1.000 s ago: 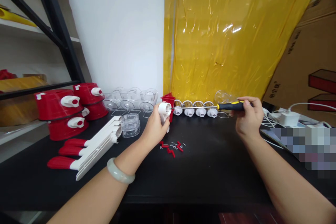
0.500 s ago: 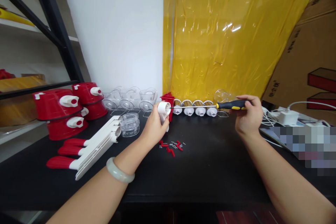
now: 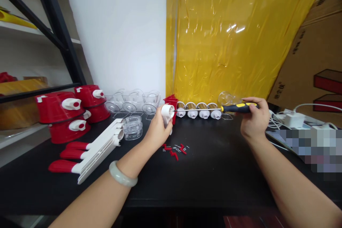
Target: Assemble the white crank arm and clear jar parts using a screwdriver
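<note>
My left hand (image 3: 158, 125) is closed around a white plastic part with a round tube end (image 3: 167, 110), its opening turned to the right. In my right hand (image 3: 255, 120) is a screwdriver (image 3: 236, 108) with a black and yellow handle, held level. Its long shaft points left and the tip meets the tube's opening; whether a screw sits on the tip is too small to tell. Below my left hand, small red plastic pieces (image 3: 174, 154) and several loose screws (image 3: 176, 148) lie on the black table (image 3: 208, 181).
White arms with red handles (image 3: 98, 149) lie at left, beside stacked clear rings (image 3: 133, 127). Red housings (image 3: 57, 108) stand behind them. Clear hoppers (image 3: 130, 101), a red part (image 3: 171, 102) and grater drums (image 3: 192, 110) line the back. Chargers and cables (image 3: 292, 118) lie right.
The screwdriver handle has turned a little in my right hand, and its yellow patches show differently. My left hand and the white part stay almost in place.
</note>
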`<state>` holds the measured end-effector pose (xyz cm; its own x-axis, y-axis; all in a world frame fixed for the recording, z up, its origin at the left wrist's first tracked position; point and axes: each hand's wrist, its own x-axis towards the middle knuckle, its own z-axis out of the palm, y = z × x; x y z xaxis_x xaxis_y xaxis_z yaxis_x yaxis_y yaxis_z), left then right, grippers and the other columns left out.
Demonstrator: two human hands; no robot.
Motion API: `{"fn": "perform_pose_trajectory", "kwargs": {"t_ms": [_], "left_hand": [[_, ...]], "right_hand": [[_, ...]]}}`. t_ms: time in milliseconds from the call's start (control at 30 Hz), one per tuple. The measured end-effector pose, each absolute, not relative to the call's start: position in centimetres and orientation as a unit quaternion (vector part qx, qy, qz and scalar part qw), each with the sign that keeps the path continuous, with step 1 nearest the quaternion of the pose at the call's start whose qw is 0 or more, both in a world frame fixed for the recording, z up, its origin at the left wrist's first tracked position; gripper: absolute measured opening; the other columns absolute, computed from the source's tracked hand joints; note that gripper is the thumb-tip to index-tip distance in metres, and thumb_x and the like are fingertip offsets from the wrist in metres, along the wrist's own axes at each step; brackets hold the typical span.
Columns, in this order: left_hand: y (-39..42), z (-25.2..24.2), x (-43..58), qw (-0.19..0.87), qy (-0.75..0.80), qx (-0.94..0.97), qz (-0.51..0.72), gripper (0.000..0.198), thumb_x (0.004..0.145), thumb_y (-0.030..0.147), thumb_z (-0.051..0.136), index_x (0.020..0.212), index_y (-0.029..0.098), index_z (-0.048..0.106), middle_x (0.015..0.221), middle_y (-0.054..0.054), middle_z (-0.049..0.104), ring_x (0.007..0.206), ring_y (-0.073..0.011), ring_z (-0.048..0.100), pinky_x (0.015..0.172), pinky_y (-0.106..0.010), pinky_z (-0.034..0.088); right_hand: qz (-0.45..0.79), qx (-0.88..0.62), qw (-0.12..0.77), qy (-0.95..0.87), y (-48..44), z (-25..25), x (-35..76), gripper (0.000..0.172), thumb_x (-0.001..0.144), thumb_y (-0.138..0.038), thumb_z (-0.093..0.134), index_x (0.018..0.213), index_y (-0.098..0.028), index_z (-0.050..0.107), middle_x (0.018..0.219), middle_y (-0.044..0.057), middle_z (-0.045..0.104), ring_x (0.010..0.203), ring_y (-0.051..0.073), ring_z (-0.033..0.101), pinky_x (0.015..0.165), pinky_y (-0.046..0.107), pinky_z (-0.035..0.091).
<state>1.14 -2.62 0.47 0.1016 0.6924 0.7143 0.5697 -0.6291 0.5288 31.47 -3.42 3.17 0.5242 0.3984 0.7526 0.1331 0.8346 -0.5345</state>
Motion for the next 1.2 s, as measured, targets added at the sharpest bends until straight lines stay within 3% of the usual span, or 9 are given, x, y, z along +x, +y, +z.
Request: {"fn": "perform_pose_trajectory", "kwargs": {"t_ms": [167,333,400,500,600,700,900,1100,1200], "left_hand": [[-2.5,0.4,1.1,0.065,0.434,0.735,0.517,0.053,0.084,0.020,0.057,0.134,0.017,0.039,0.116,-0.013,0.064,0.106,-0.0253,0.065,0.092,-0.041,0.053],[-2.5,0.5,1.1,0.065,0.433,0.734,0.519,0.053,0.085,0.022,0.057,0.135,0.017,0.039,0.116,-0.012,0.064,0.103,-0.0245,0.066,0.091,-0.039,0.053],[-2.6,0.5,1.1,0.058,0.437,0.733,0.518,0.054,0.084,0.021,0.057,0.135,0.017,0.040,0.116,-0.013,0.065,0.101,-0.0245,0.066,0.090,-0.039,0.053],[-2.7,0.6,1.1,0.056,0.438,0.729,0.523,0.053,0.085,0.021,0.057,0.135,0.016,0.040,0.114,-0.013,0.066,0.099,-0.0245,0.066,0.090,-0.040,0.053],[-2.6,0.6,1.0,0.059,0.436,0.723,0.532,0.054,0.085,0.023,0.057,0.136,0.016,0.039,0.114,-0.013,0.066,0.097,-0.0239,0.067,0.088,-0.040,0.054],[-2.4,0.5,0.9,0.057,0.438,0.719,0.537,0.056,0.085,0.023,0.058,0.137,0.015,0.038,0.116,-0.014,0.065,0.097,-0.0244,0.067,0.088,-0.040,0.054],[-2.2,0.6,0.8,0.040,0.435,0.716,0.545,0.056,0.086,0.023,0.058,0.139,0.016,0.041,0.123,-0.014,0.065,0.108,-0.0253,0.065,0.092,-0.039,0.054],[-2.1,0.8,0.5,0.024,0.433,0.715,0.548,0.059,0.085,0.019,0.058,0.142,0.018,0.044,0.127,-0.012,0.065,0.115,-0.0255,0.063,0.098,-0.039,0.051],[-2.0,0.8,0.3,0.007,0.437,0.715,0.545,0.059,0.084,0.018,0.059,0.142,0.019,0.047,0.126,-0.011,0.066,0.115,-0.0260,0.063,0.100,-0.040,0.051]], "right_hand": [[0.073,-0.325,0.814,-0.476,-3.8,3.2,31.4,0.030,0.083,-0.048,0.062,0.081,-0.018,0.059,0.067,-0.003,0.054,0.035,0.005,0.040,0.030,0.021,0.029],[0.096,-0.235,0.825,-0.505,-3.6,3.1,31.5,0.028,0.080,-0.046,0.056,0.088,-0.020,0.063,0.079,0.004,0.058,0.065,0.017,0.060,0.040,0.025,0.044],[0.099,-0.228,0.823,-0.511,-3.5,3.1,31.6,0.025,0.076,-0.041,0.060,0.091,-0.021,0.064,0.086,0.005,0.060,0.073,0.018,0.061,0.043,0.026,0.046],[0.084,-0.275,0.816,-0.502,-3.6,3.1,31.5,0.024,0.080,-0.041,0.062,0.089,-0.019,0.063,0.085,0.003,0.059,0.057,0.011,0.055,0.040,0.024,0.042],[0.077,-0.326,0.797,-0.503,-3.9,3.1,31.4,0.028,0.085,-0.047,0.061,0.086,-0.019,0.061,0.064,-0.003,0.052,0.039,0.007,0.042,0.033,0.021,0.032],[0.088,-0.335,0.782,-0.518,-3.8,3.0,31.4,0.034,0.088,-0.052,0.055,0.085,-0.019,0.062,0.055,-0.004,0.047,0.037,0.009,0.042,0.033,0.022,0.031],[0.135,-0.282,0.795,-0.520,-2.9,2.8,31.8,0.031,0.082,-0.049,0.056,0.094,-0.021,0.061,0.089,0.006,0.059,0.067,0.017,0.060,0.044,0.027,0.045],[0.148,-0.331,0.773,-0.521,-3.4,3.0,31.6,0.029,0.087,-0.052,0.058,0.089,-0.023,0.057,0.049,-0.005,0.045,0.034,0.011,0.041,0.032,0.023,0.031],[0.154,-0.346,0.753,-0.538,-3.3,2.9,31.6,0.036,0.089,-0.057,0.052,0.083,-0.022,0.057,0.046,-0.005,0.044,0.032,0.010,0.038,0.031,0.023,0.028]]}}
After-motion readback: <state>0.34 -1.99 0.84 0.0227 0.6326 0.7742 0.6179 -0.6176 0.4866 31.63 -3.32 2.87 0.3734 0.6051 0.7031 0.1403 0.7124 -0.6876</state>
